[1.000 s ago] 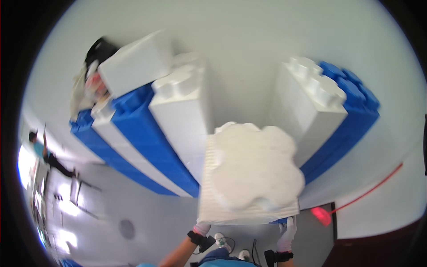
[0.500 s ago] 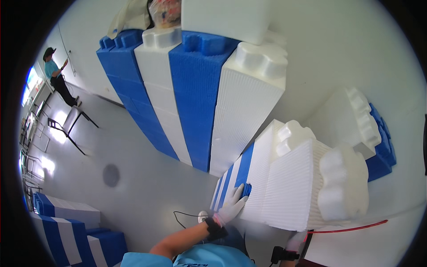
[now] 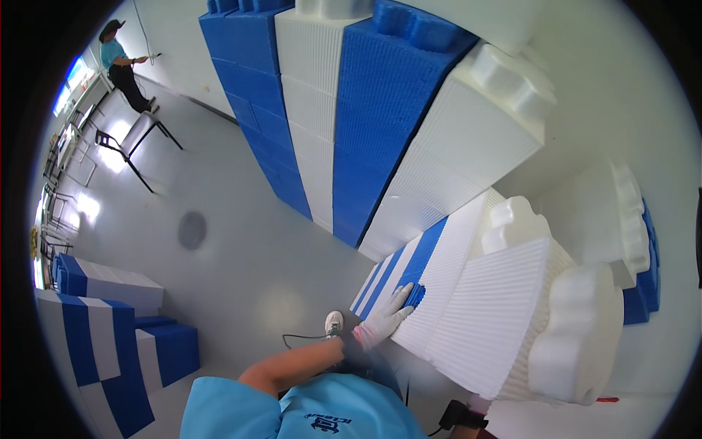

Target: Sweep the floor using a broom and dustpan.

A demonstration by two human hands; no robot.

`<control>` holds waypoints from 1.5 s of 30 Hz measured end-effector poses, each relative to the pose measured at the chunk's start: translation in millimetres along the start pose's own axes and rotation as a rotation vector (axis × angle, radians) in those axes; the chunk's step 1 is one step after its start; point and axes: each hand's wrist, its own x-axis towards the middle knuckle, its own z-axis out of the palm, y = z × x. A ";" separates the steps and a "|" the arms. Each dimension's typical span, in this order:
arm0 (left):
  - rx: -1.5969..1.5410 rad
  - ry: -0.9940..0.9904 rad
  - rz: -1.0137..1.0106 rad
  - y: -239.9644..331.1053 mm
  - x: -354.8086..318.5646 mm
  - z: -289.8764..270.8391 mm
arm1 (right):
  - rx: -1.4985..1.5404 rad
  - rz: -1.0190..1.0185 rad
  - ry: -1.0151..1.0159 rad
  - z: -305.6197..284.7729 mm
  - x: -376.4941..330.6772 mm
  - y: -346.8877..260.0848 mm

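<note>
A big white ribbed foam block with round studs lies tilted at the lower right, on top of a low stack of blue and white foam blocks. My left hand, in a white glove, lies flat with fingers spread against the stack's side, fingertips on the blue layer. My right hand is hidden beneath the white block; only its wrist with a black band shows at the bottom edge.
A tall wall of blue and white blocks rises just behind. More blocks stand at the right and lower left. A chair and another person are at the far left. A cable lies by my shoe.
The white block has come down from in front of my face to the lower right onto the low stack. My left hand now rests flat against the stack's side.
</note>
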 end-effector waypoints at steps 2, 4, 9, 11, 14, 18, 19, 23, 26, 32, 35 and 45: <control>-0.015 -0.006 -0.012 -3.4 0.7 -2.0 | -0.016 0.008 0.009 1.8 -3.5 1.4; 0.018 -0.020 -0.030 -5.5 1.3 -3.0 | -0.026 0.011 0.025 5.6 -5.7 1.4; -0.072 -0.028 -0.001 -1.7 3.3 -4.7 | -0.058 0.013 0.036 13.0 -9.6 -2.2; -0.061 -0.058 -0.007 4.5 7.7 -7.7 | -0.067 0.013 0.061 12.1 -12.0 -4.4; 0.220 -0.112 0.206 16.1 21.5 -12.1 | -0.032 0.053 0.200 8.4 -17.7 -5.9; 0.045 -0.064 0.082 21.7 29.7 -16.1 | -0.061 0.039 0.067 7.6 -23.3 -2.1; 0.020 -0.066 0.048 21.0 28.3 -18.2 | -0.056 0.043 0.070 9.0 -25.1 -0.5; -0.081 -0.008 0.095 17.1 14.9 -29.9 | -0.036 0.084 0.102 16.1 -36.2 2.1; -0.374 -0.035 0.028 14.1 7.4 -35.3 | -0.021 0.133 0.145 18.5 -43.4 0.5; -0.153 0.097 -0.053 -12.1 -38.3 -33.8 | -0.077 0.271 0.038 12.4 -29.6 -19.6; 0.108 0.122 0.004 -42.5 -42.4 -49.8 | -0.194 0.290 -0.016 10.6 -17.0 -28.6; 0.862 0.229 0.259 -65.5 -59.7 -104.7 | -0.288 0.264 -0.228 -9.0 -20.9 -50.7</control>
